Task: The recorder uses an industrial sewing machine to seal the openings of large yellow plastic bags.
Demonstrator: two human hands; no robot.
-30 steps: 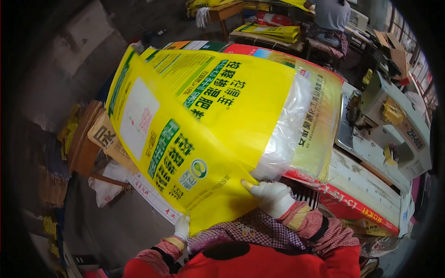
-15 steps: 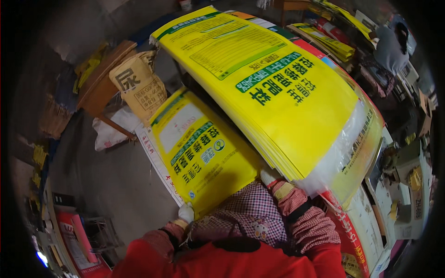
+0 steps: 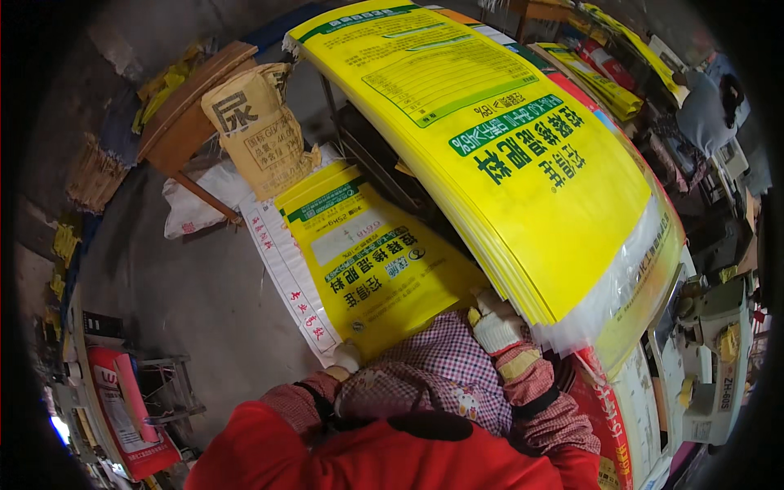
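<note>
A thick stack of large yellow printed sacks point(image 3: 523, 163) lies across a table at the upper right, its clear inner liners showing at the near edge. Lower down, at the left of the table, lies another yellow sack point(image 3: 367, 261) on a pile. My right hand point(image 3: 494, 322), in a white glove, grips the near edge of that lower sack just under the stack's corner. My left hand point(image 3: 347, 358), also gloved, holds the lower sack's near left corner. A checked apron and red sleeves fill the bottom of the view.
A tan paper sack point(image 3: 257, 131) leans on a wooden board point(image 3: 184, 106) at upper left. White sacks point(image 3: 286, 269) lie beneath the yellow one. A sewing machine point(image 3: 710, 359) stands at right. A person point(image 3: 702, 106) sits at upper right. Red bags point(image 3: 122, 408) lie at lower left on the concrete floor.
A second ago both hands held up a yellow sack in front of me. It has come down onto the lower pile at left, and my view has swung leftward and down.
</note>
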